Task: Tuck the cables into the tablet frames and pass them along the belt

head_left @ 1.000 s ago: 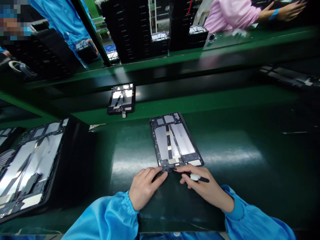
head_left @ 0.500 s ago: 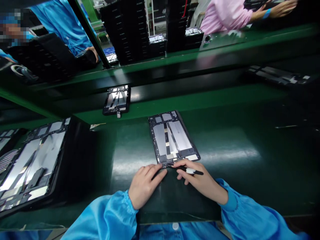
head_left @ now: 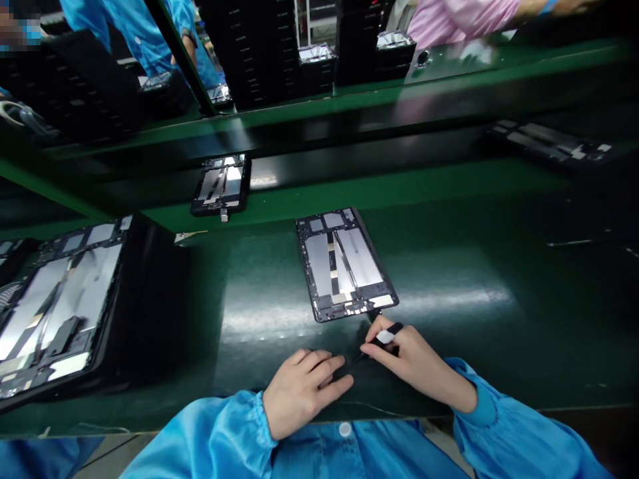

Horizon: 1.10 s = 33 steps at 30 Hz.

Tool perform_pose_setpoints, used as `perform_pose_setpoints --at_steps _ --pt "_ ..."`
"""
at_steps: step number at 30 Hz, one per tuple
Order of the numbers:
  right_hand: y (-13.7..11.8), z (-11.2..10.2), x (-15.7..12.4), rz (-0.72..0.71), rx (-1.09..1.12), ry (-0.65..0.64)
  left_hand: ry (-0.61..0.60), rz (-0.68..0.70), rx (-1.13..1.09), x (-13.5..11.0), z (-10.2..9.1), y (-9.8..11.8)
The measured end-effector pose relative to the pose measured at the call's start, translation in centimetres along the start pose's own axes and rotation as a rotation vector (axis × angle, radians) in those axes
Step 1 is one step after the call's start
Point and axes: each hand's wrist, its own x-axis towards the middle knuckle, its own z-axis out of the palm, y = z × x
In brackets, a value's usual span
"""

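Observation:
A tablet with its back off (head_left: 344,266) lies on the green bench mat, showing silver battery panels, a dark ribbon cable and a small circuit strip along its near edge. Just beyond that edge, my right hand (head_left: 409,356) grips slim black tweezers (head_left: 385,337) with a white band, their tip pointing down and left. A small dark piece at the tablet's near edge, by my right fingers, is too unclear to name. Below the tablet my left hand (head_left: 309,389) rests on the mat, its fingers loosely stretched and holding nothing visible.
At left stands a tall black stack topped by an open tablet (head_left: 60,293). Another open tablet (head_left: 222,185) lies near the back ledge, with a small silver plug at its edge. More units (head_left: 554,143) lie at the far right. Co-workers in blue and pink sleeves are beyond the ledge.
Both hands have drawn back from the tablet's near edge towards me. The tweezers have turned in my right hand, tip now down and left. The view has tilted slightly down.

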Motion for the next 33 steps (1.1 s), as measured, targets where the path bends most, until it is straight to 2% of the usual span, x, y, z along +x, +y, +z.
perform_pose_setpoints --at_steps 3,9,13,15,18,21,24,27,33 --pt "-0.7 -0.2 0.3 -0.057 -0.091 -0.032 -0.028 0.004 -0.007 -0.1 0.3 0.1" --pt "-0.5 0.6 0.4 -0.073 -0.106 -0.051 -0.021 0.001 -0.020 0.0 0.3 0.1" --pt "0.2 0.3 0.6 -0.024 0.113 -0.045 -0.029 -0.025 -0.022 0.2 0.0 0.4" --pt "0.0 -0.5 1.4 0.006 0.250 -0.017 -0.016 -0.058 -0.062 0.4 -0.4 0.3" --pt "-1.1 -1.9 3.7 0.020 0.277 0.034 0.050 -0.156 -0.150 0.9 -1.1 -0.9" --pt "-2.2 -2.6 6.6 0.048 0.265 -0.063 0.142 -0.243 -0.125 1.5 -1.4 -2.6" --pt "-2.6 -2.5 8.8 0.089 0.283 -0.152 0.184 -0.238 -0.055 1.9 -1.1 -3.9" --pt "-2.4 -2.1 9.8 0.121 0.281 -0.184 0.177 -0.220 -0.036 1.8 -0.6 -4.3" --pt "-2.2 -1.9 10.0 0.136 0.285 -0.197 0.171 -0.226 -0.039 1.5 -0.2 -4.1"
